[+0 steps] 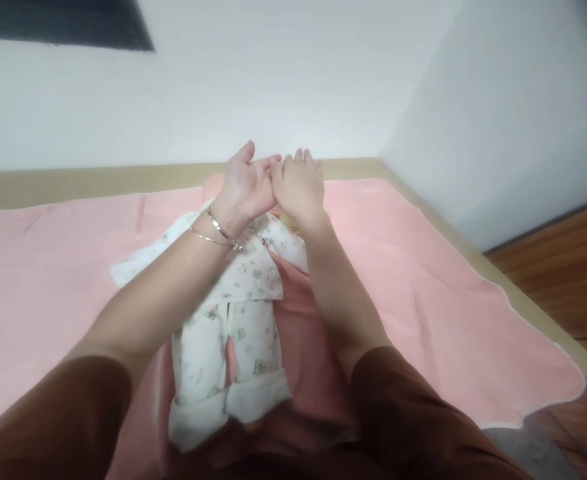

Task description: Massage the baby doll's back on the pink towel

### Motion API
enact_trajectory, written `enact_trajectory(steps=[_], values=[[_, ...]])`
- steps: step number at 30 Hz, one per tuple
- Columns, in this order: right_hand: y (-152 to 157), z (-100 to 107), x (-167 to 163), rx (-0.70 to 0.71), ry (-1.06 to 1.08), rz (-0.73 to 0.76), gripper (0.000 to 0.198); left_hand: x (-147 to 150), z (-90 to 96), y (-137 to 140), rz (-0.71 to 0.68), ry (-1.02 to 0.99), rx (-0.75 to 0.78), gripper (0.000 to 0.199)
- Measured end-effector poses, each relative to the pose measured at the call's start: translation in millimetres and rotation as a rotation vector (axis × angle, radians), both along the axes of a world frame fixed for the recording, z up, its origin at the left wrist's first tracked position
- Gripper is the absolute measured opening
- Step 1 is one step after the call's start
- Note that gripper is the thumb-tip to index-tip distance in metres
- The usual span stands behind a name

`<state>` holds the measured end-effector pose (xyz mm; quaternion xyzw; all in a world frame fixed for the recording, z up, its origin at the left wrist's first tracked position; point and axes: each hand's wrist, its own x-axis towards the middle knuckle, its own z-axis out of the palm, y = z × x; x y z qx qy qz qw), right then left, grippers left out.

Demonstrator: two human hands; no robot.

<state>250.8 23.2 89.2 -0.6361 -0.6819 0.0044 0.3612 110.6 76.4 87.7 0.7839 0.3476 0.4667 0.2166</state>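
Note:
My left hand (250,183) is turned palm up, thumb raised and fingers spread, with a silver bracelet (218,223) and a thin chain at the wrist. Back side up, my right hand (301,183) stretches its fingers away from me and touches or overlaps the left fingertips. Both hold nothing that I can see. Below them lies a white baby top (246,273) with a small green print, partly covered by my left forearm. Matching baby pants (256,340) with turned-up cuffs lie nearer me. A rounded pinkish thing (212,185) shows in part behind my left hand.
The clothes lie on a pink sheet (403,267) over a beige surface (73,181). White walls (293,80) meet behind and to the right. A dark panel (58,23) hangs at upper left. Brown wood (568,273) shows beyond the right edge. Something yellowish (288,222) peeks out beneath my right wrist.

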Motion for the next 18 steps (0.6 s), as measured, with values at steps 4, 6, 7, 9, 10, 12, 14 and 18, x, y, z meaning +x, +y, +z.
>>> enact_trajectory(steps=[4, 6, 7, 9, 10, 12, 14, 18], values=[[-7, 3, -1, 0.027, 0.009, 0.02, 0.063, -3, 3.5, -10, -0.075, 0.012, -0.087, 0.076], [-11, 6, -3, 0.017, 0.002, 0.016, 0.061, -7, 3.1, -15, -0.11, 0.01, -0.12, 0.076], [-13, 7, -4, -0.005, -0.01, 0.005, 0.061, -10, 2.2, -18, -0.129, 0.012, -0.147, 0.076], [-16, 9, -4, -0.047, -0.031, -0.022, 0.06, -18, 1.1, -23, -0.165, 0.015, -0.213, 0.076], [-16, 10, -4, -0.05, -0.033, -0.03, 0.061, -23, 1.8, -27, -0.184, 0.015, -0.246, 0.075], [-15, 9, -4, -0.016, -0.027, -0.042, 0.063, -35, 8.2, -39, -0.223, 0.002, -0.308, 0.072], [-11, 6, -5, 0.023, -0.041, -0.07, 0.065, -49, 22.5, -58, -0.254, -0.027, -0.38, 0.072], [-3, 1, -8, 0.034, -0.099, -0.156, 0.065, -81, 65.5, -105, -0.09, -0.041, -0.431, 0.077]])
